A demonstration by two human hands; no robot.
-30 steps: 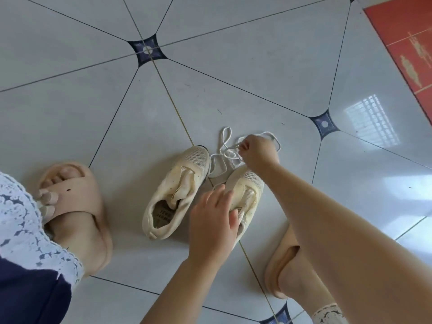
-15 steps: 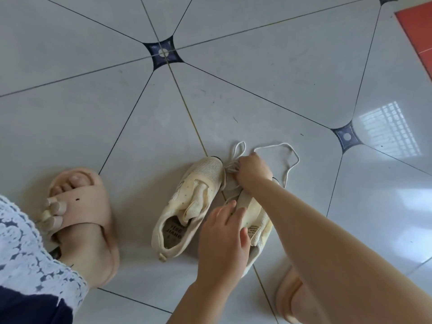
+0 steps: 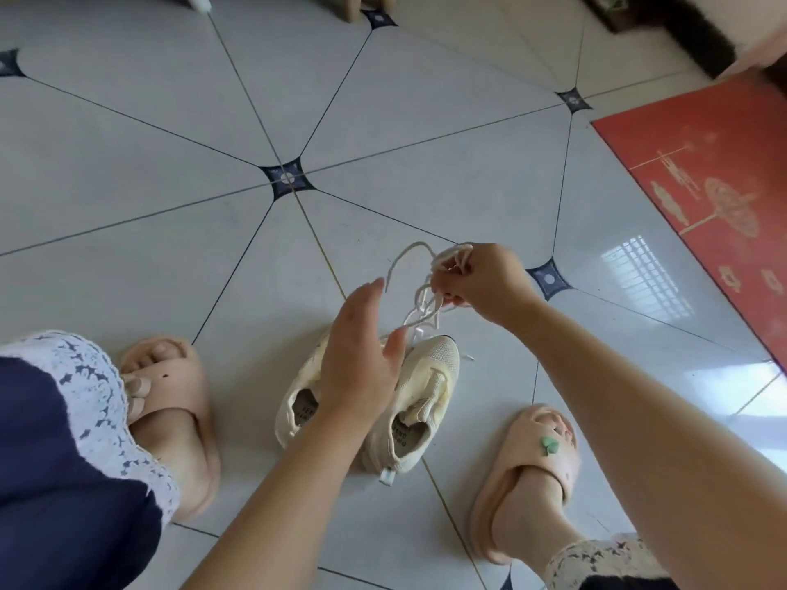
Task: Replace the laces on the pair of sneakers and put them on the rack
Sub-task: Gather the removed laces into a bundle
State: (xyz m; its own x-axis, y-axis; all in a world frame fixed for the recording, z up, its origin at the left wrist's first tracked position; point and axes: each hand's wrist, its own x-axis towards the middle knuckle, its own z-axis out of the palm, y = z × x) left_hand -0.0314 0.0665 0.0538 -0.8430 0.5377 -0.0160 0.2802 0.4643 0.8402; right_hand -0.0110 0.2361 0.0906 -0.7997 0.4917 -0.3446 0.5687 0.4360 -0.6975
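Two small cream sneakers lie side by side on the tiled floor, toes pointing away: the left sneaker (image 3: 298, 408) is partly hidden behind my left hand, the right sneaker (image 3: 415, 402) is in plain sight. Neither shows a lace in its eyelets. My right hand (image 3: 483, 283) holds a bunch of white laces (image 3: 419, 298) lifted above the toes, with loops hanging down. My left hand (image 3: 362, 359) hovers over the sneakers, fingers spread and relaxed, holding nothing.
My feet in pink slippers (image 3: 170, 415) (image 3: 528, 474) flank the sneakers. A red mat (image 3: 715, 193) covers the floor at the right. Furniture legs (image 3: 368, 4) and a dark base (image 3: 681, 31) stand at the far edge. No rack is in view.
My right hand has raised the laces off the floor. My left hand has let go of the right sneaker and lifted above the pair. The camera has tilted up.
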